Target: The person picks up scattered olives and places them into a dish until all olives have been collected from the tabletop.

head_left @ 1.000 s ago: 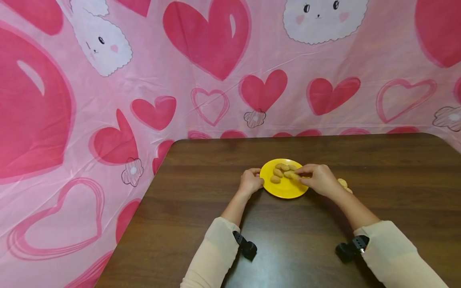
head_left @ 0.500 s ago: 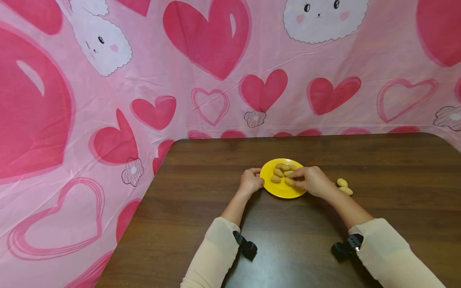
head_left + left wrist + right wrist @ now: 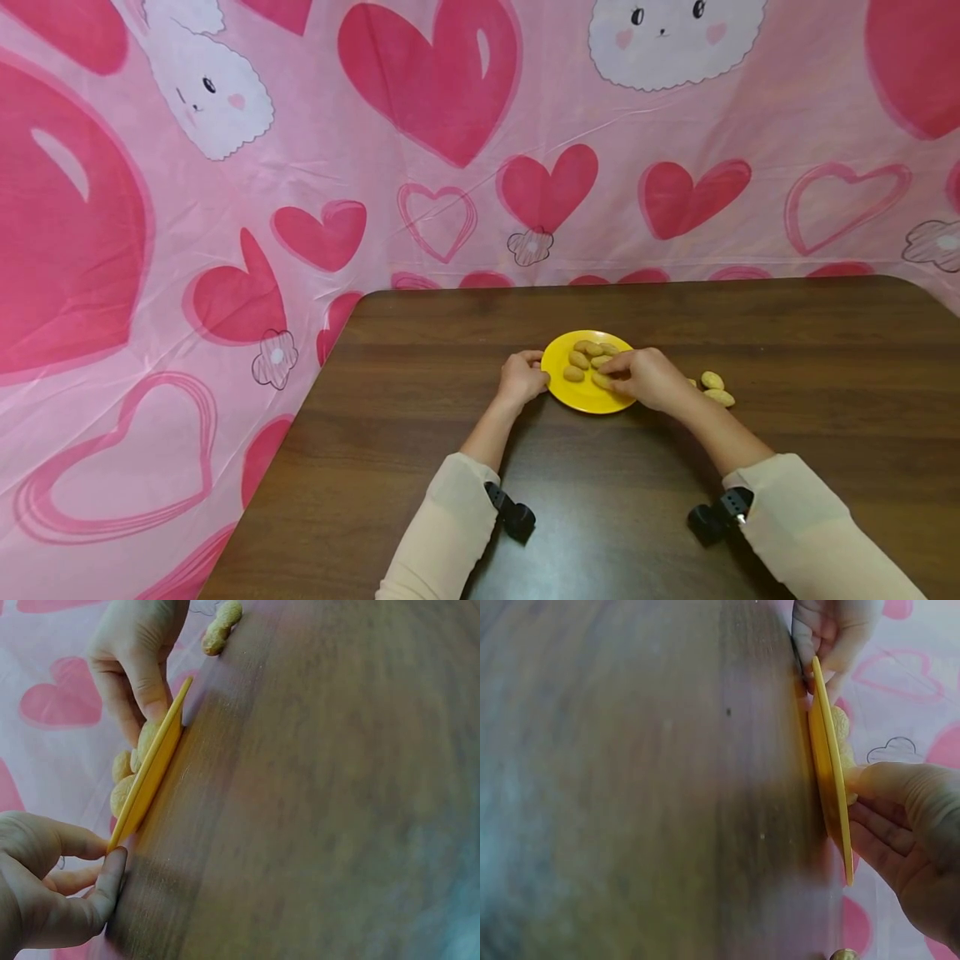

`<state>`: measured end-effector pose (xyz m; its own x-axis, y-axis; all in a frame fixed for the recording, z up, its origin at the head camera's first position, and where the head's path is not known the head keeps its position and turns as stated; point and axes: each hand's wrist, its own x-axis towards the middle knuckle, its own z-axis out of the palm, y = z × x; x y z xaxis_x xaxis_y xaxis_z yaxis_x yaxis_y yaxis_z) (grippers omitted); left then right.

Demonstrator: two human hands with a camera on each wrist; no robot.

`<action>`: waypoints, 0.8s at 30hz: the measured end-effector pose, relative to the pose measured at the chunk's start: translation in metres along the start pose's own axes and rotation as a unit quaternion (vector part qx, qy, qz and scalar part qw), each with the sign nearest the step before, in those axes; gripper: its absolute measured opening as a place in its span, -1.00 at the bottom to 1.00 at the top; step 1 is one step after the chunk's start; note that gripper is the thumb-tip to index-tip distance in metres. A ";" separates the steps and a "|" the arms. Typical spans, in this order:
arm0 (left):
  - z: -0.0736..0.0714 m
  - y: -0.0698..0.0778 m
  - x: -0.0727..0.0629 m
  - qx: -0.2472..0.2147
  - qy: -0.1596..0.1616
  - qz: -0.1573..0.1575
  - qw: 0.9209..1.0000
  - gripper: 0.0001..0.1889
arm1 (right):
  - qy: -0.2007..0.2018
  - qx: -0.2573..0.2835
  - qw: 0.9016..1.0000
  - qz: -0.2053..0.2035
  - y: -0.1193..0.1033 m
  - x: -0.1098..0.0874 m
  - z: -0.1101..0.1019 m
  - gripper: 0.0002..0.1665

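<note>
Several oval peanuts (image 3: 578,360) lay, seen from the head, on a round, smooth yellow plate (image 3: 597,403) upon the wood-grained counter (image 3: 420,358); the grip of the right hand (image 3: 651,379) pinched one peanut (image 3: 601,379) there. From the left wrist, the grip of the left hand (image 3: 56,885) held the thin rim (image 3: 154,756). From the right wrist, one shell (image 3: 841,724) looked rough.

The plate (image 3: 588,400) is yellow, peanuts (image 3: 578,360) apparently tan, backdrop (image 3: 558,108) heart-patterned pink.

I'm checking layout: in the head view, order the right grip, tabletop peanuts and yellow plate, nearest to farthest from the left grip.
1. Yellow plate: touching the left grip.
2. Right grip: at the plate's right side.
3. Tabletop peanuts: farther right.
</note>
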<state>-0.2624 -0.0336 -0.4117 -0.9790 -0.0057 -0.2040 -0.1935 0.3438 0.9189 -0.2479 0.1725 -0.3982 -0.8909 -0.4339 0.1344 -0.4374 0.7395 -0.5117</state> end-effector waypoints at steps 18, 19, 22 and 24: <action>0.001 0.000 -0.001 0.009 0.000 0.009 1.000 -0.53 | 0.087 -0.006 0.996 -0.008 0.008 -0.014 -0.014 -0.76; 0.001 0.000 -0.001 0.009 0.000 0.009 1.000 -0.53 | 0.099 -0.008 0.995 -0.013 0.009 -0.015 -0.015 -0.77; 0.001 -0.001 0.000 0.011 0.000 0.011 1.000 -0.53 | 0.144 -0.015 0.989 -0.032 0.013 -0.018 -0.016 -0.78; 0.001 -0.001 0.000 0.011 0.000 0.011 1.000 -0.53 | 0.172 -0.022 0.984 -0.044 0.015 -0.020 -0.017 -0.79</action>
<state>-0.2620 -0.0332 -0.4125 -0.9830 0.0014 -0.1837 -0.1706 0.3644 0.9155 -0.2385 0.2012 -0.3942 -0.8352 -0.3030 0.4590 -0.5125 0.7315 -0.4497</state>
